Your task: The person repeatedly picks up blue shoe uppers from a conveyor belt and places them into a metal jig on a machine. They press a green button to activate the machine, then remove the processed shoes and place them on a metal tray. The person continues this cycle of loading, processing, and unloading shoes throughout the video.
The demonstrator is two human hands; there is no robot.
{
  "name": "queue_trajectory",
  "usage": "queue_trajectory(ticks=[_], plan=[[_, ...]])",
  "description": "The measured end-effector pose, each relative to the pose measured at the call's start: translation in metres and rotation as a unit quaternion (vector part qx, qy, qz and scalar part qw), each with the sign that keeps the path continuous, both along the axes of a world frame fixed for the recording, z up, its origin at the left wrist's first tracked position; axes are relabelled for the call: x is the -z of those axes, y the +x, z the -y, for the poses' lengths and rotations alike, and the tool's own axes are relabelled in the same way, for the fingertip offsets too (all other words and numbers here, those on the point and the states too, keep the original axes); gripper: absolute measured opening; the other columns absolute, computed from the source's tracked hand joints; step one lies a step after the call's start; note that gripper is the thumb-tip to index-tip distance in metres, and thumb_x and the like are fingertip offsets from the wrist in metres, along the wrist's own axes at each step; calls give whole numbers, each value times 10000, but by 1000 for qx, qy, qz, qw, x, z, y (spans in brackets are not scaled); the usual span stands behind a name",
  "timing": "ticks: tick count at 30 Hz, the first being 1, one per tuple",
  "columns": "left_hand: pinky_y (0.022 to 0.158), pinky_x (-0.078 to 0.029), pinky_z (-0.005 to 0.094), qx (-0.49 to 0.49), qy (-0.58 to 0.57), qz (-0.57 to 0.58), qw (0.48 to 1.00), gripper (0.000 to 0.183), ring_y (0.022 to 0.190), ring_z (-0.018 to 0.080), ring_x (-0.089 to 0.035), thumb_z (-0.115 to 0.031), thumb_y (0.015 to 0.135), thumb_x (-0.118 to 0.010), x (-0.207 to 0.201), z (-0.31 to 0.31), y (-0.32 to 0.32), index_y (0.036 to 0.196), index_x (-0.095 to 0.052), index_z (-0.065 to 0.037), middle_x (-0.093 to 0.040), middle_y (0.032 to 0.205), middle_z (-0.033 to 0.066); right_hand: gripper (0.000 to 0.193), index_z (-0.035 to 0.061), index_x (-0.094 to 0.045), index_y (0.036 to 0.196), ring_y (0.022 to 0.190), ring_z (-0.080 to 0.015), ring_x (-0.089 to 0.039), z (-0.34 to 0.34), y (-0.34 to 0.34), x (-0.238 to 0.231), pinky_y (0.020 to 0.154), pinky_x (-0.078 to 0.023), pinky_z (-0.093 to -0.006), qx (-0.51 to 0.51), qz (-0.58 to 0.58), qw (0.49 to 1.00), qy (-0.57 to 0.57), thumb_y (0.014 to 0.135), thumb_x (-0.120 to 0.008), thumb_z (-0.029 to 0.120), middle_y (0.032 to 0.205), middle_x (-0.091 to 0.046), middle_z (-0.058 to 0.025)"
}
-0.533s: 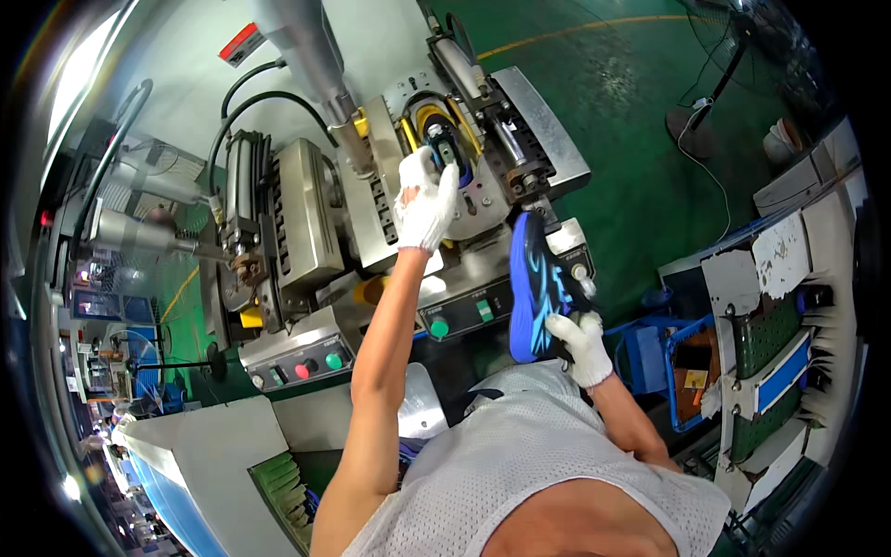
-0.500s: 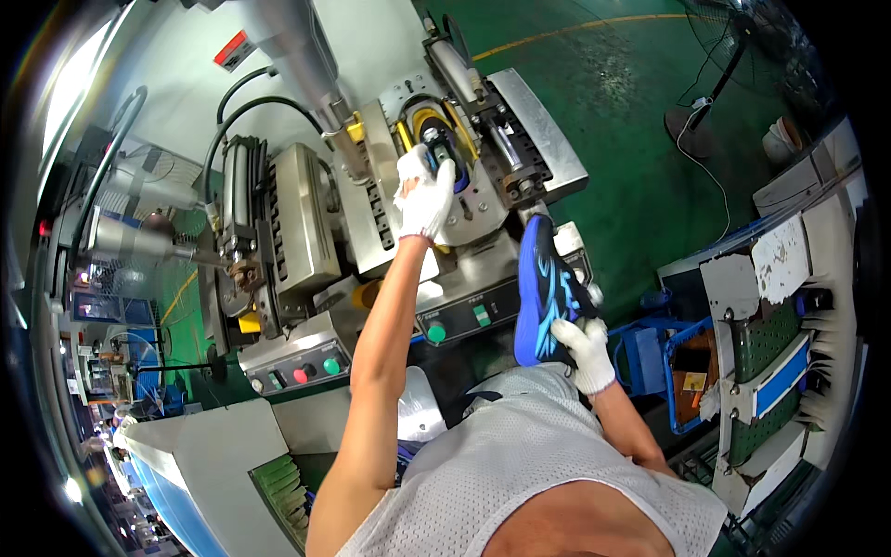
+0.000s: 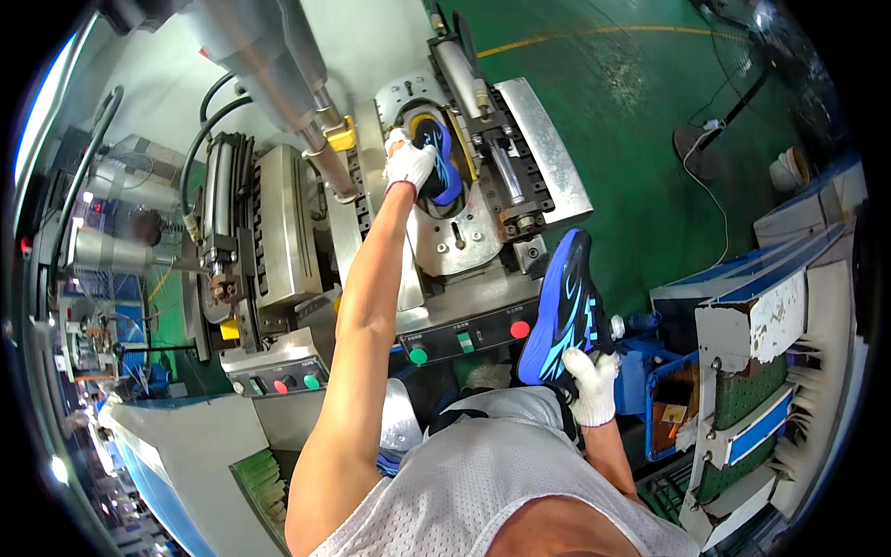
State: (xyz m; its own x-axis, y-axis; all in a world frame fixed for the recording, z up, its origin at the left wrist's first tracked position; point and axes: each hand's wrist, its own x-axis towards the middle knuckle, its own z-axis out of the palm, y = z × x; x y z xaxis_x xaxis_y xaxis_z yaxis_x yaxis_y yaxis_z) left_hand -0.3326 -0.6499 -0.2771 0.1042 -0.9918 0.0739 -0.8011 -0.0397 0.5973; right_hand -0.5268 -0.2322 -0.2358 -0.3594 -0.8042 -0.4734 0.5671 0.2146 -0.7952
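A blue and black sneaker point(image 3: 446, 174) lies tipped on its side in the yellow-lined cavity of a metal press point(image 3: 429, 239), its blue sole edge facing right. My left hand point(image 3: 408, 163), in a white knit glove, is closed on the upper of that sneaker from the left side. Lower right, close to my body, a second blue sneaker point(image 3: 560, 311) with light-blue streaks is held toe up. My gloved right hand point(image 3: 592, 382) grips it near the heel; the fingers behind it are partly hidden.
Thick metal cylinders point(image 3: 264, 70) hang left of the cavity. A control panel point(image 3: 469, 338) with coloured buttons runs along the press front. Another press station point(image 3: 283, 227) stands left. On the right are a white rack with brushes point(image 3: 747, 325), a blue crate point(image 3: 670, 408) and a fan point(image 3: 698, 148).
The sneaker in the press has turned from upright onto its side, with my left hand shifting to its left. My right hand and its sneaker sit slightly lower and farther right in view.
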Motion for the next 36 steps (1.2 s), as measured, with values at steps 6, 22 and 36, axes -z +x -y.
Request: queue_trajectory(ticks=[6,22,36], plan=[[1001,-497,386,37,-153,-115,981,619,1124,307,-645,-227,801,-779,-67,-114,54,1327,-538,-7,-644,1232,195,401,-1,-651,1235,897,-145,-667,72,10,5,804,-563,-321,-63,-161,981,-91,858,-756,88,1040,-698,-45],[860,-501,355,-469,79,-29,879,491,889,194,-569,-74,758,-769,-33,-626,214,1206,-578,-8,-603,1026,87,633,34,-760,1068,1090,-385,-689,449,117,131,924,-519,-482,-345,-708,615,47,786,-598,577,1139,-722,-235],[502,-523,408,-844,153,-155,491,519,700,263,-655,-156,790,-744,203,-868,293,1250,-513,-96,-649,993,157,843,-80,-373,1512,1427,-363,-434,245,205,71,1176,-355,-415,-247,-667,626,-320,946,-680,464,1536,-435,-274]])
